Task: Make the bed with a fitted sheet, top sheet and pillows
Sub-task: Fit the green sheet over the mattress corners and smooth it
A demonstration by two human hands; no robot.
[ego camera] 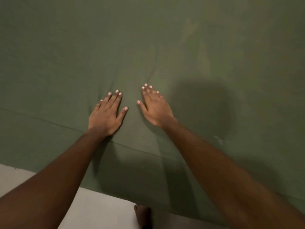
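left hand (pixel 105 115) flat on green sheet (pixel 66 55) | right hand (pixel 156 108) flat too (fingers straight, grasping nothing)

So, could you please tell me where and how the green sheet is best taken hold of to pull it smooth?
Probably its near border, which seems to hang free over the bed's side below the stitched hem line: pinch it from the floor side. Elsewhere the green sheet lies nearly flat under the left hand and right hand, offering little to pinch.
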